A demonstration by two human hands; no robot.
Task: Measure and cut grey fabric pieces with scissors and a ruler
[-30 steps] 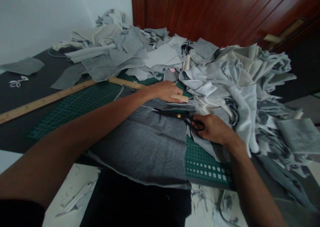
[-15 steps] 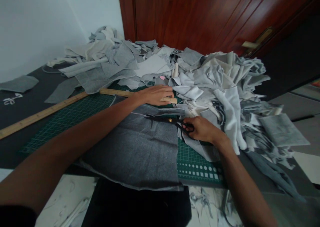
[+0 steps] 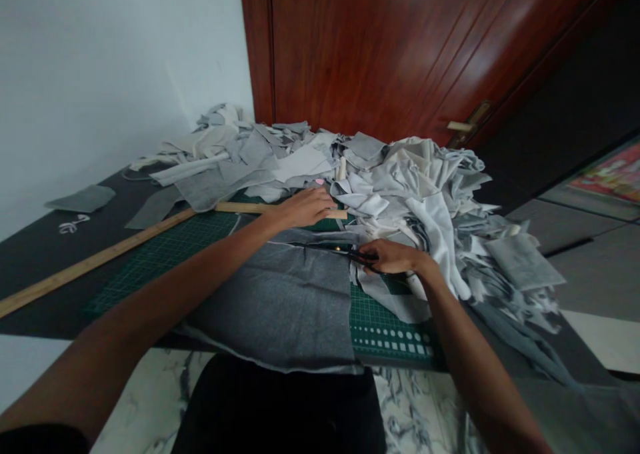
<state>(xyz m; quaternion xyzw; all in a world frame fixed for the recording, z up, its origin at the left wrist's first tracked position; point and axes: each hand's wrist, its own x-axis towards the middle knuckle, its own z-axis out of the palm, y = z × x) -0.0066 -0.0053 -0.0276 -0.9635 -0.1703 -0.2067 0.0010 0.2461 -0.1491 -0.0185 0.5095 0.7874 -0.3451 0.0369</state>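
Note:
My right hand [image 3: 393,255] is closed round the handles of a pair of black scissors [image 3: 353,253]. Their blades point left, at a slit near the upper edge of a dark grey piece of cloth [image 3: 285,307]. Just beyond the slit, my left hand [image 3: 307,206] lies with fingers stretched over a short wooden ruler [image 3: 245,207], whose right end [image 3: 340,214] sticks out past the fingertips. The cloth covers part of a green cutting mat [image 3: 387,314] and hangs over the table's front edge.
A longer wooden ruler [image 3: 110,254] lies slantwise on the left of the dark table [image 3: 30,254]. Heaped grey and white cloth scraps [image 3: 400,174] fill the back and right side. Behind them stand a brown door [image 3: 350,54] and a pale wall [image 3: 125,54].
The view has tilted up, showing more wall and door. The scissors' blades look nearer together than before. My left hand stays at the short ruler.

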